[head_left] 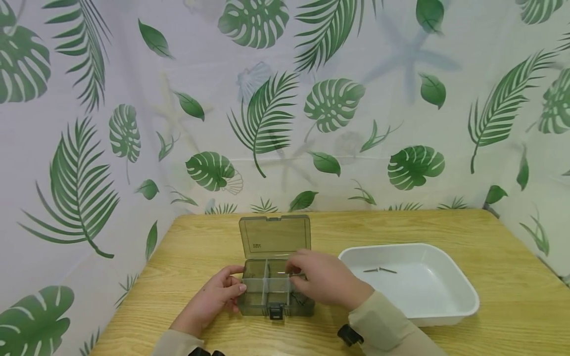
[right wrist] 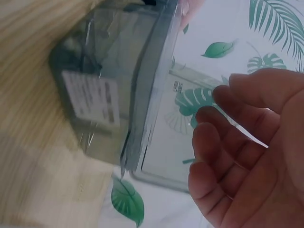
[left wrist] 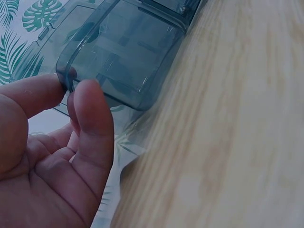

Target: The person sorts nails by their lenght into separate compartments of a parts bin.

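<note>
A smoky clear divided box [head_left: 255,299] sits on the table with its lid [head_left: 276,237] raised at the back. Thumb and fingers of my left hand [head_left: 215,299] pinch its left rim, as the left wrist view also shows at the box corner [left wrist: 142,90]. My right hand [head_left: 327,279] hovers over the right-hand compartments, fingers loosely bent. In the right wrist view that hand [right wrist: 247,128] shows nothing between its fingers. Small dark screws [head_left: 299,298] lie in the front right compartment. The back right compartment is partly hidden by the hand.
To the right stands a white tray [head_left: 427,306], with two screws [head_left: 387,270] lying on its bottom. The wooden table [head_left: 209,237] ends at a leaf-patterned cloth [head_left: 285,123] behind. A label [right wrist: 92,97] is stuck to the box's side.
</note>
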A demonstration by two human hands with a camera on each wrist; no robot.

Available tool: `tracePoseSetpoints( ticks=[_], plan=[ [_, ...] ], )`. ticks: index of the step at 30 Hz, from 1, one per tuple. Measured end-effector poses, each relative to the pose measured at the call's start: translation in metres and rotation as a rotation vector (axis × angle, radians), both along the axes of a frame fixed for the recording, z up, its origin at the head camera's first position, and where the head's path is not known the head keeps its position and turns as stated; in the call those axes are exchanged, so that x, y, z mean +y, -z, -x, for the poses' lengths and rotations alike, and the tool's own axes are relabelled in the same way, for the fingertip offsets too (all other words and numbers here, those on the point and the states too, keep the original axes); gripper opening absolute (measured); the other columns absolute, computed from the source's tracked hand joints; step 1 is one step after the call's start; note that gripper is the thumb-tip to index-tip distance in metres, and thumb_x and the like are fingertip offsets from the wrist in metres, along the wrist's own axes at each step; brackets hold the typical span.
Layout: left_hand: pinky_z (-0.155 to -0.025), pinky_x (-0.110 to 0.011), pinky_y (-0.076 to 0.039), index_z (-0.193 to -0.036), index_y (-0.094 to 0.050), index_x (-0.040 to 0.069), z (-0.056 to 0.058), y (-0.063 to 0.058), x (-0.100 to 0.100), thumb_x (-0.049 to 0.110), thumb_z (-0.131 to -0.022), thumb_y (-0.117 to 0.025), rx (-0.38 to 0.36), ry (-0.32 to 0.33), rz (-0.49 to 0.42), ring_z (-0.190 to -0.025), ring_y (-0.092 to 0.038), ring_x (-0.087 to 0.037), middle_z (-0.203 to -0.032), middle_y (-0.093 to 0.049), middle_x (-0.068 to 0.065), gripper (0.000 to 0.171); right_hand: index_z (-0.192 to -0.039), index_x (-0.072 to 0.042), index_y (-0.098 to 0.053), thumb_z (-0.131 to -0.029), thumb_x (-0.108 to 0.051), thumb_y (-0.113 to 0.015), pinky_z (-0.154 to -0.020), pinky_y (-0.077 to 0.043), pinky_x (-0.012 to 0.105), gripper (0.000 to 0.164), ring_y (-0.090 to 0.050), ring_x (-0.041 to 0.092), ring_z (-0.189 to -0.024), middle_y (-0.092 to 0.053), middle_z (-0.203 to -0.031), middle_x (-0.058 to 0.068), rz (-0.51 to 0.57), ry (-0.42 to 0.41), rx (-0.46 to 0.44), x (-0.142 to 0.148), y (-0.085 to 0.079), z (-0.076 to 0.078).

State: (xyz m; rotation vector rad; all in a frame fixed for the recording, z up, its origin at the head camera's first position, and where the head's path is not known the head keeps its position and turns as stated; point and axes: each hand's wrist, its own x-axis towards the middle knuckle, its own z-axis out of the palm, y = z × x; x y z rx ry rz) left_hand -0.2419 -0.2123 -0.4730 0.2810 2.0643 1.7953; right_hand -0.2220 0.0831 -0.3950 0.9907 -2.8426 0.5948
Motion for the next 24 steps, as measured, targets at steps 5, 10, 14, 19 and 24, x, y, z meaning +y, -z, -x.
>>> tracePoseSetpoints(
  ticks=[5,10,14,19,24],
  plan=[
    [-0.063,-0.032,-0.054,-0.152,-0.032,-0.002,-0.001,0.0,0.001,0.014,-0.104,-0.059,0.003,0.011,-0.001,-0.072,-0.05,-0.017,-0.099,-0.053,-0.01,0.058,-0.108,-0.019,-0.072,-0.096,-0.02,-0.069,-0.072,-0.055,0.035,0.013,-0.064,0.014,-0.092,-0.065,-0.103,-0.007,0.017,0.048,-0.009,0.02,0.002,-0.003],
    [-0.063,-0.032,-0.054,-0.152,-0.032,-0.002,0.0,0.0,0.001,0.013,-0.104,-0.058,0.006,-0.001,-0.002,-0.072,-0.05,-0.017,-0.099,-0.053,-0.01,0.057,-0.109,-0.018,-0.072,-0.095,-0.019,-0.07,-0.069,-0.054,0.032,0.014,-0.063,0.015,-0.089,-0.064,-0.104,-0.006,0.018,0.099,-0.01,0.049,0.003,-0.004],
    [-0.063,-0.032,-0.054,-0.152,-0.033,-0.002,0.002,0.001,0.001,0.014,-0.104,-0.059,0.004,0.004,-0.005,-0.072,-0.05,-0.017,-0.099,-0.053,-0.01,0.057,-0.109,-0.022,-0.071,-0.097,-0.02,-0.069,-0.072,-0.054,0.032,0.013,-0.062,0.01,-0.086,-0.063,-0.106,-0.009,0.012,0.156,-0.041,0.079,0.007,-0.004],
    [-0.063,-0.032,-0.054,-0.153,-0.032,-0.001,0.003,0.003,-0.001,0.014,-0.104,-0.059,-0.003,0.002,-0.003,-0.072,-0.051,-0.017,-0.099,-0.053,-0.01,0.058,-0.111,-0.023,-0.071,-0.096,-0.022,-0.07,-0.075,-0.054,0.034,0.015,-0.061,0.009,-0.087,-0.063,-0.108,-0.01,0.008,0.203,-0.07,0.113,0.016,-0.004],
    [-0.062,-0.032,-0.055,-0.152,-0.033,-0.002,0.003,0.004,-0.003,0.013,-0.104,-0.059,0.008,-0.005,0.003,-0.071,-0.052,-0.017,-0.098,-0.053,-0.01,0.057,-0.112,-0.019,-0.071,-0.093,-0.023,-0.072,-0.075,-0.054,0.036,0.019,-0.061,0.011,-0.087,-0.064,-0.11,-0.006,-0.045,0.25,-0.078,0.139,0.026,-0.004]
  ],
)
